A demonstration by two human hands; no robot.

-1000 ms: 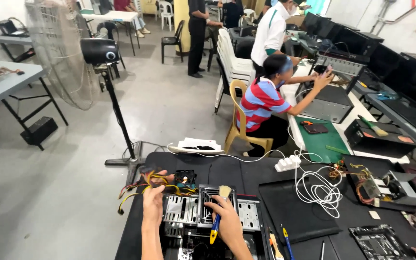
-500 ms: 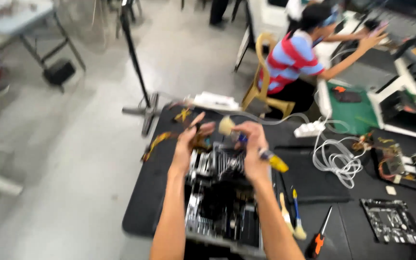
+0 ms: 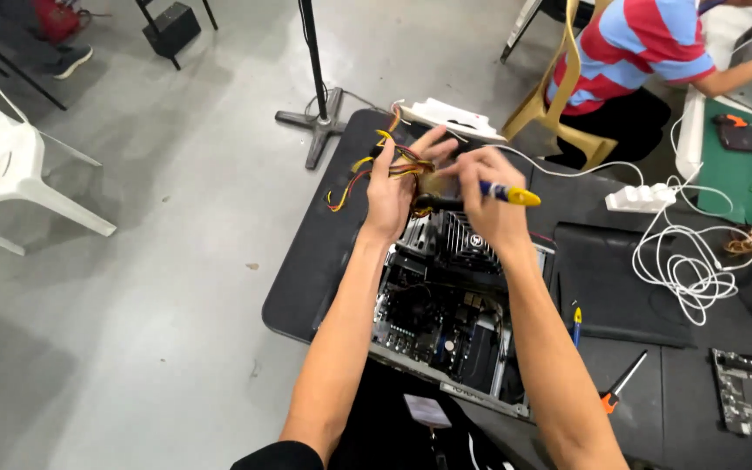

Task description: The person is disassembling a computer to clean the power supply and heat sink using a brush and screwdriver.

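Observation:
An open computer case lies on the black table, its board and cooler exposed. My left hand grips a bundle of yellow, red and black cables at the case's far end. My right hand holds a blue and yellow screwdriver lying sideways, its black end pointing left toward the cable bundle. Both hands hover over the far end of the case, almost touching.
A person in a striped shirt sits on a yellow chair beyond the table. A white power strip with coiled white cord, two loose screwdrivers, a circuit board, a stand base and a white plastic chair are around.
The view has tilted down and closer over the case. My hands have risen from the case's far end, and my left hand now grips the cable bundle.

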